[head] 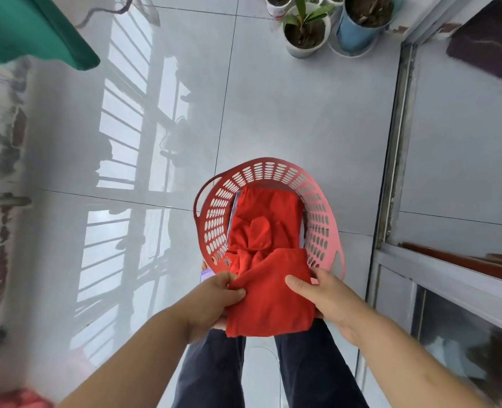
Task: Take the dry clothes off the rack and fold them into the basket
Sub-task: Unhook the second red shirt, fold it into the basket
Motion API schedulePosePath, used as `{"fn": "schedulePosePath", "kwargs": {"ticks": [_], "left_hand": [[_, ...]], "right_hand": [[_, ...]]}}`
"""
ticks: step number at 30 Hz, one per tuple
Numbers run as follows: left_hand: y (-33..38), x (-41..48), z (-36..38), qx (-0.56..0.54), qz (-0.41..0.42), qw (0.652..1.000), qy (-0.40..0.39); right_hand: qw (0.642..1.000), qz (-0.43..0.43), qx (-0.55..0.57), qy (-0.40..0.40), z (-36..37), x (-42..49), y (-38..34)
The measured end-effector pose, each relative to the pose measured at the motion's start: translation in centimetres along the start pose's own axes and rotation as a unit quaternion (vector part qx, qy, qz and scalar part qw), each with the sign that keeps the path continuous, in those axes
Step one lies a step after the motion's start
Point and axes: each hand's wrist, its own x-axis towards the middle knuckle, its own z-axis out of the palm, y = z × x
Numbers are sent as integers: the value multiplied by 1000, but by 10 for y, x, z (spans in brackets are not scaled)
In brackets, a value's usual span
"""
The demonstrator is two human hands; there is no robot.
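Directly below the head camera, two bare hands hold one folded red garment (270,298) over the near rim of a single red slotted basket (273,169). The left hand (214,301) pinches the cloth's left edge between thumb and curled fingers. The right hand (329,298) grips the right edge, thumb laid on top and fingers tucked beneath. More red fabric lies crumpled inside the basket, touching the held piece; whether it is the same garment or a second one cannot be told. One pale item (234,213) shows at the sides under that red fabric.

The basket stands on a glossy grey tiled floor (273,107), just ahead of the person's two dark trouser legs (211,369). One green cloth (31,28) hangs at upper left, and one pinkish-red cloth (17,399) blurs into the lower left corner. Four plant pots (305,45) crowd the top edge, one blue and the others white. One dark purple mat (488,39) lies at upper right.
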Motion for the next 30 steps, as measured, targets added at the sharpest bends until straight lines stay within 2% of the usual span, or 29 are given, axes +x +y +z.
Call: {"fn": "schedulePosePath", "kwargs": {"ticks": [4,8,10,13,18,21,23,24,26,27,28,30], "left_hand": [[6,15,-3,-62,-15,998,8],[8,26,-6,-55,-30,996,67],[7,31,-7,-9,-37,993,109],[6,36,-10,122,-56,979,152],[13,45,-10,297,-86,943,120],[22,51,-7,336,-122,929,99],[28,53,-5,331,-153,927,83],[30,55,-5,332,-167,925,79],[34,55,-5,357,-172,915,75],[35,54,-4,399,-156,901,71],[36,52,-4,457,-133,877,68],[37,44,-5,532,-57,842,70]], "right_hand": [[998,17,-35,-42,10,12,14],[996,7,-81,-39,18,16,27],[997,-11,-77,-17,22,15,31],[995,-48,-86,-4,28,11,35],[965,-117,-236,16,38,0,29],[954,-104,-280,-11,37,-4,25],[924,-58,-377,-29,38,-5,22],[895,-41,-443,-26,40,-4,19],[830,-57,-554,6,46,0,18],[811,-80,-580,20,48,2,18],[804,-97,-585,32,49,3,19],[823,-108,-557,40,46,3,18]]}}
